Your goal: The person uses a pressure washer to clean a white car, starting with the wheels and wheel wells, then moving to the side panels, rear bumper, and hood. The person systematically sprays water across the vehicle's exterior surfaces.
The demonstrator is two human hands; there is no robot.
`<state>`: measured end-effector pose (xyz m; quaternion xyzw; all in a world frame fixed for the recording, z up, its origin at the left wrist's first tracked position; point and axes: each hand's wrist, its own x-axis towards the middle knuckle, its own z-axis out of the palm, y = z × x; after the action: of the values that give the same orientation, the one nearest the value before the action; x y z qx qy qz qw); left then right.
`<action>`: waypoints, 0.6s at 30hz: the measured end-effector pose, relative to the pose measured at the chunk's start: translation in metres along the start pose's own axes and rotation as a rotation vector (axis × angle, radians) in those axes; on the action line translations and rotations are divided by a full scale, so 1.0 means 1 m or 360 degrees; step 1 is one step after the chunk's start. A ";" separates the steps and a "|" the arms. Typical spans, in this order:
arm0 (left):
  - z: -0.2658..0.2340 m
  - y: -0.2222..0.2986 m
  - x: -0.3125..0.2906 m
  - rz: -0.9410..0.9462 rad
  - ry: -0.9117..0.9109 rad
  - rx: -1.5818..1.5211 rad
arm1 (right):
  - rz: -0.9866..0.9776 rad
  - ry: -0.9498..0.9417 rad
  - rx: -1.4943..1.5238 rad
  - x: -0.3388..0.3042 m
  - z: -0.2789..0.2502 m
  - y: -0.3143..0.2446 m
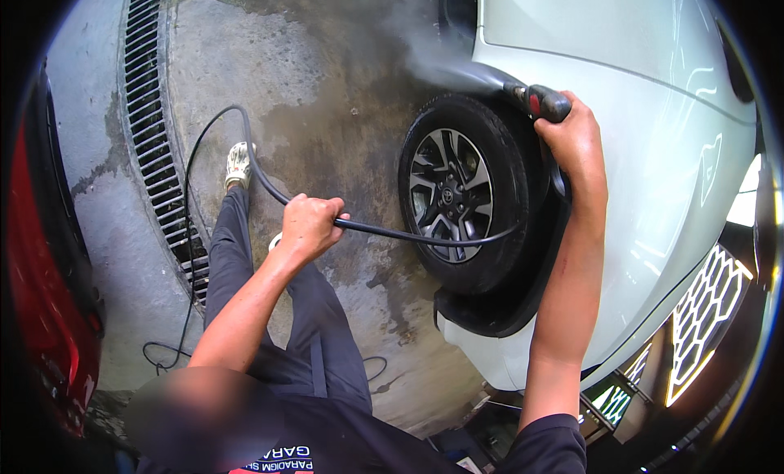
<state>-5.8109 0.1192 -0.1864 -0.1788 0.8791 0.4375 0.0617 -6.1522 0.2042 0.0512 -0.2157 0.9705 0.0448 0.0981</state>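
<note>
My right hand is closed round the grip of a black and red pressure washer gun, held up beside the white car just above its front wheel. White spray leaves the gun's tip toward the left, alongside the car. In my left hand is the black hose, gripped in a closed fist. From that fist the hose runs right across the wheel's face and bends up toward the gun. The wheel has a black tyre and a silver and black rim.
Wet concrete floor lies around the wheel. A metal drain grate runs along the left, with loose hose trailing over it. A red car stands at the far left. Hexagonal lights show at the lower right.
</note>
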 end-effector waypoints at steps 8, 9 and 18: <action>-0.025 -0.034 0.054 0.0087 -0.0125 -0.0073 | 0.0153 -0.0146 -0.0138 0.061 0.037 -0.031; -0.026 -0.039 0.060 0.0128 -0.0102 -0.0114 | 0.0157 -0.0137 -0.0160 0.067 0.041 -0.033; -0.040 -0.053 0.097 0.0107 -0.0211 -0.0135 | 0.0275 -0.0250 -0.0185 0.104 0.057 -0.056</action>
<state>-5.8796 0.0330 -0.2271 -0.1222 0.8592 0.4871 0.0975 -6.2114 0.1185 -0.0284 -0.1325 0.9705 0.1262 0.1570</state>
